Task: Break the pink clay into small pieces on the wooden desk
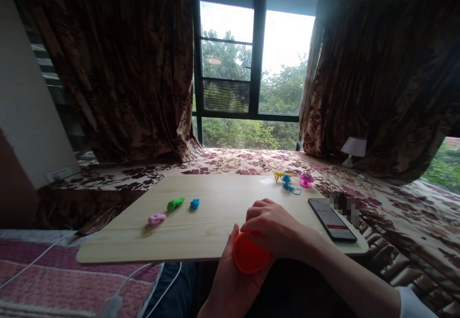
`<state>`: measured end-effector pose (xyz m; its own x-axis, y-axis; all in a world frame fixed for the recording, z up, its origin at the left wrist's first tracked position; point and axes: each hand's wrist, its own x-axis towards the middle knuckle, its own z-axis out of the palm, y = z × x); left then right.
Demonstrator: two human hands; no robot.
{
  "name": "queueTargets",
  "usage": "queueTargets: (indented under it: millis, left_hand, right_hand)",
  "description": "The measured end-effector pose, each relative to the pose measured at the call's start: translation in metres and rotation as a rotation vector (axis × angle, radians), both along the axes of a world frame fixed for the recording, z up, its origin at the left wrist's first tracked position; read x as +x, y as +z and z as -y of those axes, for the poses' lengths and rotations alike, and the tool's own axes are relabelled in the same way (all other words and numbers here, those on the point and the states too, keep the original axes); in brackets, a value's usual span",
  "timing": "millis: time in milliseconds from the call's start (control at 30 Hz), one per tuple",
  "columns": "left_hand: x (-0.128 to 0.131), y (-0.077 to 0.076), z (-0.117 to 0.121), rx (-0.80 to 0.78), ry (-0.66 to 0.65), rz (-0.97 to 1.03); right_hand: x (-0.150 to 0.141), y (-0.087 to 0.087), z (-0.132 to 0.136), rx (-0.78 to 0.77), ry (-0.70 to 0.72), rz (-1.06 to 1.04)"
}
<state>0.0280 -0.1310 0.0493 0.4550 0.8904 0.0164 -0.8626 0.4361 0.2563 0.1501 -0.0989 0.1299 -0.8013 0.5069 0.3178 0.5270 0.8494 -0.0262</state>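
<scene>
A bright orange, round, cup-like thing is held between my hands at the near edge of the table; its exact kind is hard to make out. My left hand cradles it from below, thumb up along its left side. Over its top lies my right hand, fingers curled against its upper rim and partly covering it. Away to the left on the table lie a small pink piece, a green piece and a small blue piece.
On the pale wooden table, a yellow figure, a blue mushroom-like toy and a pink spotted mushroom toy stand at the back right. A phone lies near the right edge. A white cable hangs below the front edge.
</scene>
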Motion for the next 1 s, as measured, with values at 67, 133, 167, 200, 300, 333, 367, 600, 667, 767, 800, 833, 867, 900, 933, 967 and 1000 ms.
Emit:
queueTargets:
  millis: [67, 133, 167, 200, 300, 333, 367, 600, 667, 767, 800, 833, 867, 900, 933, 967, 1000]
  left_hand:
    - [0.000, 0.001, 0.000, 0.023, 0.017, -0.014]
    - [0.000, 0.003, 0.002, 0.067, 0.050, -0.036]
    - [0.001, 0.004, 0.002, 0.090, 0.064, -0.048]
    - [0.001, 0.006, 0.003, 0.107, 0.070, -0.060]
    - [0.003, 0.006, 0.004, 0.116, 0.061, -0.070]
    - [0.003, 0.005, 0.003, 0.107, 0.059, -0.065]
    - [0.004, 0.005, 0.003, 0.096, 0.062, -0.061]
    - [0.002, 0.005, 0.000, 0.041, 0.125, -0.048]
    - [0.000, 0.008, 0.001, 0.068, 0.070, -0.137]
    - [-0.003, 0.012, 0.002, 0.086, 0.028, -0.275]
    - [-0.003, 0.012, 0.002, 0.069, 0.027, -0.292]
    - [-0.003, 0.013, 0.003, 0.046, 0.029, -0.287]
    - [-0.003, 0.013, 0.003, 0.024, 0.034, -0.263]
    - [-0.003, 0.013, 0.003, 0.010, 0.044, -0.223]
    - [-0.002, 0.013, 0.003, 0.004, 0.056, -0.174]
    - [-0.001, 0.012, 0.003, 0.006, 0.066, -0.123]
    - [0.000, 0.011, 0.003, 0.009, 0.073, -0.079]
  right_hand:
    - [0.000, 0.002, 0.001, 0.002, -0.003, -0.006]
    - [0.000, 0.005, 0.003, 0.000, 0.002, -0.027]
    - [0.000, 0.007, 0.004, 0.001, 0.009, -0.037]
    - [-0.001, 0.007, 0.004, 0.004, 0.018, -0.043]
    - [-0.003, 0.003, 0.002, 0.012, 0.052, -0.031]
    - [-0.004, 0.001, 0.001, 0.017, 0.056, -0.024]
    - [-0.004, -0.001, 0.000, 0.019, 0.055, -0.019]
    - [0.007, 0.008, -0.005, -0.005, -0.056, -0.057]
    - [0.009, 0.016, -0.006, -0.024, -0.023, -0.012]
    - [0.009, 0.024, -0.008, -0.048, 0.001, 0.062]
    - [0.009, 0.025, -0.008, -0.051, -0.002, 0.072]
    - [0.007, 0.024, -0.007, -0.051, -0.012, 0.068]
    - [0.006, 0.022, -0.007, -0.046, -0.024, 0.053]
    - [0.005, 0.020, -0.006, -0.040, -0.034, 0.033]
    - [0.004, 0.017, -0.006, -0.032, -0.040, 0.012]
    - [0.003, 0.014, -0.005, -0.024, -0.041, -0.006]
    - [0.002, 0.011, -0.004, -0.019, -0.034, -0.015]
